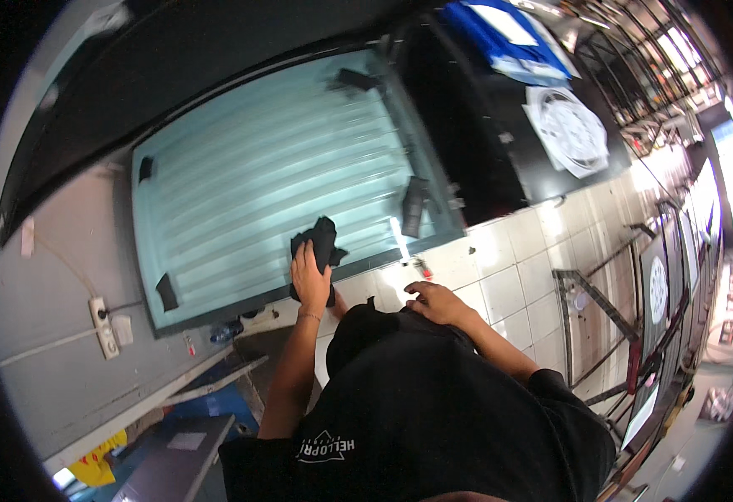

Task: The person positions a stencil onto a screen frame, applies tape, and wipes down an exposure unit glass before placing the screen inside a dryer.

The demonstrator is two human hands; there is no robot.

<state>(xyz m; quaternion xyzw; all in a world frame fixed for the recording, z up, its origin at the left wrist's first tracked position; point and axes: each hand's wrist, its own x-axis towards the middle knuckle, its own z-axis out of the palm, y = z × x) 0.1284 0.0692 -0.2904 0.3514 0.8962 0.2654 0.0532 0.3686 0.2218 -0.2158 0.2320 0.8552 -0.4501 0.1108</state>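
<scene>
My left hand [310, 278] is closed over a bunched black cloth [324, 238]. The cloth lies on the near edge of a pale blue-green glass panel [257, 167], which has a dark frame and rows of long pale strips showing beneath it. My right hand [439, 303] hovers near my black shirt, to the right of the cloth and off the glass. Its fingers are loosely bent and slightly apart, with nothing visible in them. Small dark pieces lie near the glass corners, among them a black strip [414, 206] at the right.
A black lid [174, 67] stands raised behind the glass. On the black surface at right are white printed sheets [565, 130] and a blue packet [509, 42]. A power strip [104, 328] is at left. Metal frames [601, 309] stand on the tiled floor at right.
</scene>
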